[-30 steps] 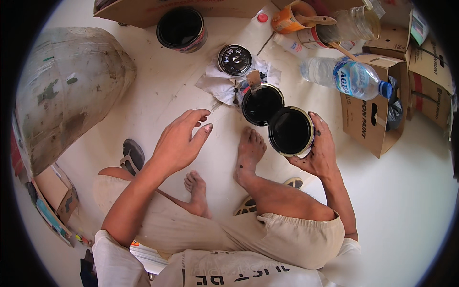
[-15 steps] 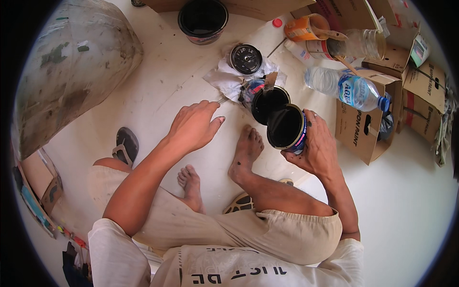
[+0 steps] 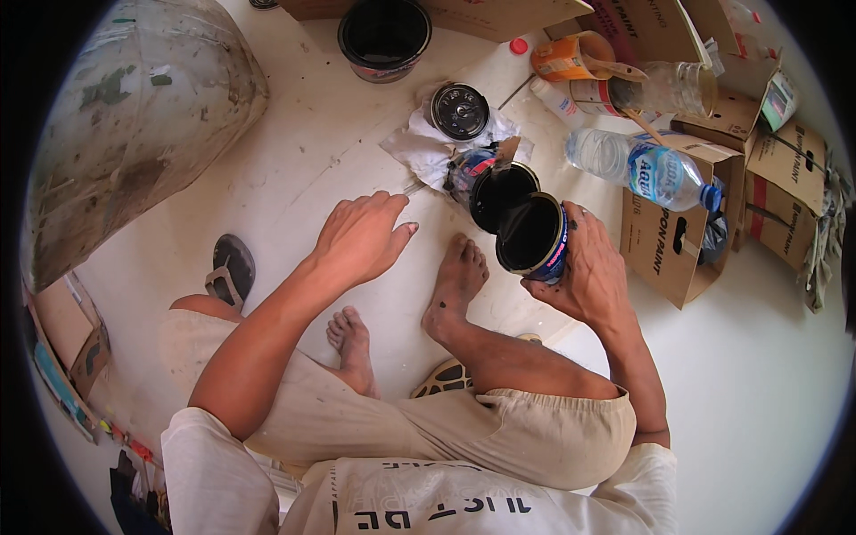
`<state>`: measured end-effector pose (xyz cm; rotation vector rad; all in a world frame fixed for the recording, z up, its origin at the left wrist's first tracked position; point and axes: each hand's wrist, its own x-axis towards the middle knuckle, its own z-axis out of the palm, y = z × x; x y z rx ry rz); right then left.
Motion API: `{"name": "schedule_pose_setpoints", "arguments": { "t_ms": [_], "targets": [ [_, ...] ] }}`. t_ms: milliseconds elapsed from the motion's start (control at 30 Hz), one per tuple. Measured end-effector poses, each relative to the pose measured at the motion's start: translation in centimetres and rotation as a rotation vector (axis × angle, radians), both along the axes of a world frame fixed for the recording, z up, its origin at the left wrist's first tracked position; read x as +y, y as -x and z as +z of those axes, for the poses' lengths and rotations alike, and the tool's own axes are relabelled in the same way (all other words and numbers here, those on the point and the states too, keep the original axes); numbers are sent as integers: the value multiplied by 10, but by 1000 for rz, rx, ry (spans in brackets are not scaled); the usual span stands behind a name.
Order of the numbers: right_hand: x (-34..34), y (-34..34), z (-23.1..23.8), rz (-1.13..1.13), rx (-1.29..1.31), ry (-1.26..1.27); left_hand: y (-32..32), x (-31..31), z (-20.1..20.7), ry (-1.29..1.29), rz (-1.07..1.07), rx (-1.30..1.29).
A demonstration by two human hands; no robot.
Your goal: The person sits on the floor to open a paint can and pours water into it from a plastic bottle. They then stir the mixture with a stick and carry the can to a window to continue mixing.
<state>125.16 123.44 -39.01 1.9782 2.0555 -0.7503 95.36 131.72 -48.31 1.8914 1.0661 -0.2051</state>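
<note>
My right hand [image 3: 584, 267] is wrapped round the side of a small paint can [image 3: 560, 259] and tips it to the left. Black paint fills its mouth, and its rim meets the rim of a second paint can [image 3: 464, 171], also dark with paint inside. Where the two mouths overlap, black paint seems to run between them. My left hand [image 3: 361, 236] hovers to the left of the cans, thumb apart from the loosely bent fingers, holding nothing that I can see. A closed black-topped can [image 3: 460, 111] stands on crumpled white paper [image 3: 412, 143] just beyond.
Farther back stands a larger tub of black paint [image 3: 385, 36]. To the right are a water bottle [image 3: 660, 174], cardboard boxes [image 3: 655, 245], an orange container [image 3: 562, 58] with a brush [image 3: 620, 71], and a clear jar [image 3: 682, 87]. A big wrapped bundle [image 3: 143, 134] lies at left.
The tilted can in my right hand has shifted very slightly left. Both hands otherwise keep nearly the same pose, and the view has moved a little.
</note>
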Motion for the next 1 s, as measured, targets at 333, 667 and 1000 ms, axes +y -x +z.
{"name": "schedule_pose_setpoints", "arguments": {
  "t_ms": [333, 667, 1000],
  "targets": [
    [4, 5, 2, -28, -30, 32, 0, -1, -2, 3, -13, 0],
    [-13, 0, -2, -77, 49, -67, 0, -2, -5, 0, -39, 5],
    [-64, -17, -37, -92, 153, -482, -2, -1, -12, 12, -66, 27]
  ]
}}
